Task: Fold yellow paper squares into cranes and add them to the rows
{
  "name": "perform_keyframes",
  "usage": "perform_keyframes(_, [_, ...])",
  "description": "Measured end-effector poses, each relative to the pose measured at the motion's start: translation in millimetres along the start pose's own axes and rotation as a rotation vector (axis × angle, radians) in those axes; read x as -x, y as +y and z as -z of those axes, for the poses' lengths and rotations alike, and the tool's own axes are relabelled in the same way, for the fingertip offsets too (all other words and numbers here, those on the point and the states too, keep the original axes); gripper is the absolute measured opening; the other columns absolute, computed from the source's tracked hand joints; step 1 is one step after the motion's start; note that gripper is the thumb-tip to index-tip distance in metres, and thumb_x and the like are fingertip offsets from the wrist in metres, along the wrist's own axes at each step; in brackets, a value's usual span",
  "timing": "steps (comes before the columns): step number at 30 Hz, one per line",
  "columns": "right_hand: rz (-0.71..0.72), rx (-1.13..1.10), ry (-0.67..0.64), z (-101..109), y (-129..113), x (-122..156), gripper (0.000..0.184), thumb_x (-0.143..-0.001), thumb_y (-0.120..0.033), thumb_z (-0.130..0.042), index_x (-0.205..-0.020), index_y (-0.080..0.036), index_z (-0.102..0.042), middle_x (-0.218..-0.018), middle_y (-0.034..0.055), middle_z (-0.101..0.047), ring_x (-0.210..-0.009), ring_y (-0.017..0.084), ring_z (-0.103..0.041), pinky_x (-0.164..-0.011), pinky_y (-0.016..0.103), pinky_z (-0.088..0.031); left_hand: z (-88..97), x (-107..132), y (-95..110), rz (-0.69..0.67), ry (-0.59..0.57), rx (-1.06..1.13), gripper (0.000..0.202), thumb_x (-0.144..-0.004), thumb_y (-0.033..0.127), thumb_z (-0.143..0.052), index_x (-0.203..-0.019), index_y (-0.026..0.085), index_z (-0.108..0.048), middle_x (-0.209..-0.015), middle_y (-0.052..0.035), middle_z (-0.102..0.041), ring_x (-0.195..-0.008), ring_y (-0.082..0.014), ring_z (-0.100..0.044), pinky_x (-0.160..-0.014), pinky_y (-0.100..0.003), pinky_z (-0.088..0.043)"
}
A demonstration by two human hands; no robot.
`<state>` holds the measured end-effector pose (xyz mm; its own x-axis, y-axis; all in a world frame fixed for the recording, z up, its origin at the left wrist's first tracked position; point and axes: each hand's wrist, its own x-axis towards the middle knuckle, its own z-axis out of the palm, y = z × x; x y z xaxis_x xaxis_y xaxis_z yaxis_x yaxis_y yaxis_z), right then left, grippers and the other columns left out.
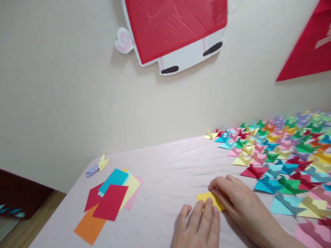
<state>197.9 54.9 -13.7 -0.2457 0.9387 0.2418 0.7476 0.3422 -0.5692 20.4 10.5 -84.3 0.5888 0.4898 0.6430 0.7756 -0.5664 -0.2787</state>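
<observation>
1. The yellow paper [216,201] lies on the cloth in the lower centre-right of the frame, between the two hands, probably so that the surface backs it while both sides are controlled. It looks small, plain and flat, with straight edges and a corner pointing left; the fingers cover much of it, so I cannot tell how many layers it has.

2. The left hand [198,225], at the bottom of the frame, is loosely spread, with fingertips on the paper's near side, seemingly to keep it from sliding.

3. The right hand [235,198] curls narrowly over the paper's right end, perhaps to steady or press that edge; whether it pinches the paper I cannot tell.

4. Folded paper birds [269,184] stand in close rows along the right of the frame, likely grouped there to leave working room.

5. Loose coloured sheets [110,203] overlap at the lower left, apart from the birds, probably as a supply within reach.

6. Just above them, two folded pieces [103,163], pale yellow and lilac, lie near the cloth's far left corner.
</observation>
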Motion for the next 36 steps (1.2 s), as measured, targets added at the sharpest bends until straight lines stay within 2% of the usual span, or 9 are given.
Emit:
perform_keyframes(6, [0.022,0.061,0.050,-2.8,-0.6,0.7,0.022,-0.094,-0.025,-0.043,-0.084,-0.023,-0.063,-0.077,0.0056,-0.066,-0.071,0.022,-0.059,-0.066,0.033,-0.043,14.9,-11.0,-11.2,-0.055,-0.090,0.015,0.027,-0.097,0.029,-0.054,-0.119,0.021,-0.067,-0.126,-0.0082,-0.067,-0.111,-0.0250,-0.060,-0.099,-0.039,-0.038])
perform_keyframes(11, [0.067,0.188,0.043,-3.1,-3.1,-0.3,0.019,-0.093,-0.017,-0.046,-0.083,-0.023,-0.061,-0.074,0.0039,-0.065,-0.071,0.021,-0.057,-0.064,0.031,-0.039,36.7,-30.2,-27.9,-0.089,-0.076,0.076,0.033,-0.102,0.037,-0.043,-0.111,0.021,-0.070,-0.119,-0.0039,-0.070,-0.100,-0.0208,-0.058,-0.088,-0.034,-0.039])
perform_keyframes(15, [0.090,0.254,0.018,0.6,-9.7,-0.3,0.019,-0.088,-0.008,-0.049,-0.083,-0.022,-0.060,-0.079,0.0039,-0.066,-0.075,0.021,-0.056,-0.067,0.031,-0.039,41.9,-38.0,-31.0,-0.083,-0.028,0.105,0.056,-0.101,0.057,-0.031,-0.105,0.019,-0.072,-0.111,-0.0053,-0.072,-0.098,-0.0217,-0.057,-0.088,-0.036,-0.037])
perform_keyframes(17, [0.059,0.203,0.015,3.2,-14.5,1.8,0.019,-0.087,-0.007,-0.048,-0.086,-0.021,-0.060,-0.085,0.0048,-0.065,-0.078,0.021,-0.056,-0.070,0.032,-0.041,40.8,-38.7,-30.7,-0.105,-0.044,0.101,0.067,-0.097,0.068,-0.028,-0.106,0.018,-0.072,-0.110,-0.0072,-0.072,-0.097,-0.0225,-0.056,-0.089,-0.036,-0.036])
perform_keyframes(20, [0.032,0.077,0.035,5.8,-21.3,7.9,0.020,-0.086,-0.008,-0.049,-0.095,-0.022,-0.060,-0.101,0.0066,-0.063,-0.087,0.022,-0.056,-0.078,0.035,-0.044,37.4,-36.2,-29.9,-0.131,-0.103,0.090,0.071,-0.092,0.074,-0.032,-0.110,0.018,-0.071,-0.111,-0.0089,-0.070,-0.098,-0.0232,-0.056,-0.092,-0.037,-0.035])
perform_keyframes(24, [0.028,-0.019,0.057,6.0,-25.7,15.4,0.027,-0.083,-0.005,-0.048,-0.098,-0.023,-0.060,-0.107,0.0076,-0.061,-0.094,0.024,-0.054,-0.083,0.039,-0.044,35.6,-29.2,-33.1,-0.134,-0.129,0.078,0.066,-0.093,0.071,-0.036,-0.117,0.019,-0.069,-0.116,-0.0102,-0.069,-0.104,-0.0253,-0.057,-0.097,-0.038,-0.035])
perform_keyframes(29, [-0.019,-0.076,0.039,6.1,-25.1,15.7,0.023,-0.081,-0.008,-0.052,-0.096,-0.022,-0.060,-0.108,0.0075,-0.059,-0.096,0.025,-0.053,-0.085,0.040,-0.045,38.1,-24.7,-42.6,-0.260,-0.216,0.079,0.055,-0.098,0.060,-0.039,-0.124,0.020,-0.066,-0.124,-0.0086,-0.068,-0.111,-0.0247,-0.058,-0.098,-0.035,-0.037])
perform_keyframes(33, [-0.040,-0.073,0.031,4.9,-23.7,15.3,0.023,-0.081,-0.009,-0.053,-0.097,-0.023,-0.060,-0.110,0.0076,-0.059,-0.100,0.026,-0.053,-0.088,0.042,-0.044,32.1,-20.6,-35.5,-0.123,-0.147,0.114,0.036,-0.103,0.036,-0.038,-0.117,0.021,-0.068,-0.124,-0.0047,-0.069,-0.109,-0.0213,-0.060,-0.096,-0.035,-0.038])
perform_keyframes(36, [-0.040,-0.071,0.015,3.7,-23.0,16.3,0.025,-0.081,-0.010,-0.052,-0.100,-0.024,-0.060,-0.113,0.0081,-0.058,-0.102,0.026,-0.053,-0.089,0.043,-0.045,28.2,-18.5,-27.4,-0.063,-0.090,0.118,0.033,-0.103,0.032,-0.040,-0.113,0.022,-0.069,-0.123,-0.0038,-0.070,-0.108,-0.0216,-0.061,-0.095,-0.035,-0.039])
